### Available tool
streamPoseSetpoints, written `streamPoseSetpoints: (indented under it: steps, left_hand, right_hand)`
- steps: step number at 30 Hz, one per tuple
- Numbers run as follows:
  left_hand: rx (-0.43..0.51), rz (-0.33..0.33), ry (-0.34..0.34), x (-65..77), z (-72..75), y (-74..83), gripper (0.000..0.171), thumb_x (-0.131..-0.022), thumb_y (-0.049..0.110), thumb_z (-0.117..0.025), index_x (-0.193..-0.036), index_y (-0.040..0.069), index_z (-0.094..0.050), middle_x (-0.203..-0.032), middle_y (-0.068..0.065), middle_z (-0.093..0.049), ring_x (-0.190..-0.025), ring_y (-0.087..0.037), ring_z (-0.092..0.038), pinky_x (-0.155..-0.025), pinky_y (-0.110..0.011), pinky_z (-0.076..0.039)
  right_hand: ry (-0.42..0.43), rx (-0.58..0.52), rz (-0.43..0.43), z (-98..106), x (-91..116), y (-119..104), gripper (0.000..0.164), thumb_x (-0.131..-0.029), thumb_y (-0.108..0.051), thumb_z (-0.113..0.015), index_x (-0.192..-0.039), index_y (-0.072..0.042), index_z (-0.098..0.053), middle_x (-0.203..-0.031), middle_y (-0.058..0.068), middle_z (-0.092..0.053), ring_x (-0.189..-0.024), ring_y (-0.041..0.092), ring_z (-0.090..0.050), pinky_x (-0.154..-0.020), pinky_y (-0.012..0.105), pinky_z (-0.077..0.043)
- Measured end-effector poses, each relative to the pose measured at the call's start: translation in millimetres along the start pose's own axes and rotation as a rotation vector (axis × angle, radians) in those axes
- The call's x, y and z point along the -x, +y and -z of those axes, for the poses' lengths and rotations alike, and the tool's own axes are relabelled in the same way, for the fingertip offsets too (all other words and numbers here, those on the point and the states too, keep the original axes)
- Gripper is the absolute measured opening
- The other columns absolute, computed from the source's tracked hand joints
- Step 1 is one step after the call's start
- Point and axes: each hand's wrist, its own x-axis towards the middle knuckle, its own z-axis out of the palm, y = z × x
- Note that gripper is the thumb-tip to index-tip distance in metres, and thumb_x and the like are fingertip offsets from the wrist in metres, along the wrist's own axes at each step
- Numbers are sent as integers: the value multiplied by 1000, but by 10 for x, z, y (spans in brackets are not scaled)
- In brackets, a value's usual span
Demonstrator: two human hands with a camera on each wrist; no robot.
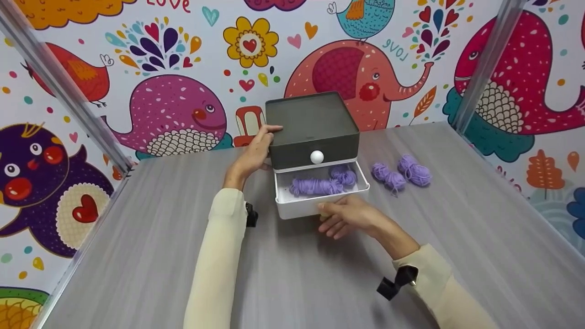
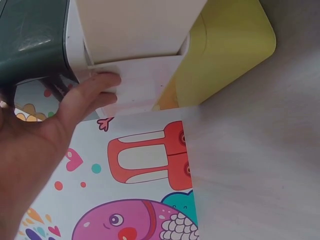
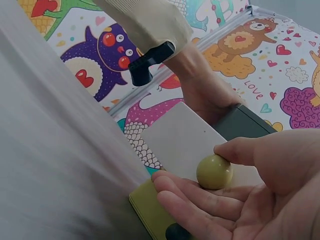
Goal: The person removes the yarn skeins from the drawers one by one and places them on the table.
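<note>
Two purple yarn bundles [image 1: 416,172] near worktop [image 1: 457,219] back edge; our right grip [image 1: 352,215] pinches white plastic drawer's [image 1: 297,210] round olive knob [image 3: 215,171], left grip [image 1: 252,154] touches dark-grey square box [image 1: 313,119].

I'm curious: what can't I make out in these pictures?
Head view: part of the white drawer's floor, covered by the purple yarn lying in it.
Head view: the inside of the dark top unit, hidden by its walls.
Right wrist view: the whole of the dark round part, cut off by the bottom edge and overlapped by the right hand.
Left wrist view: the yellow-green unit's upper end, cut off by the top edge.
</note>
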Motion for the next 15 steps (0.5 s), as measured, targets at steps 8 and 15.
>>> streamPoseSetpoints:
  steps: [8,15]
  left_hand:
    - [19,-2,-5,-9,16,-32,40,-109,37,-26,-147,32,-37,-142,-20,-42,-121,-42,-57,-93,-64,-52]
    - [19,5,-13,-25,-15,-18,40,-109,37,-27,-147,32,-38,-146,-18,-40,-127,-42,-53,-96,-65,-50]
  right_hand:
    - [-3,35,18,-17,99,22,50,-98,-34,-61,-108,15,-66,-89,20,-77,-64,15,-71,-62,30,-61]
    - [-7,49,13,-55,193,38,49,-97,-34,-62,-106,14,-67,-88,21,-77,-63,14,-71,-60,29,-60]
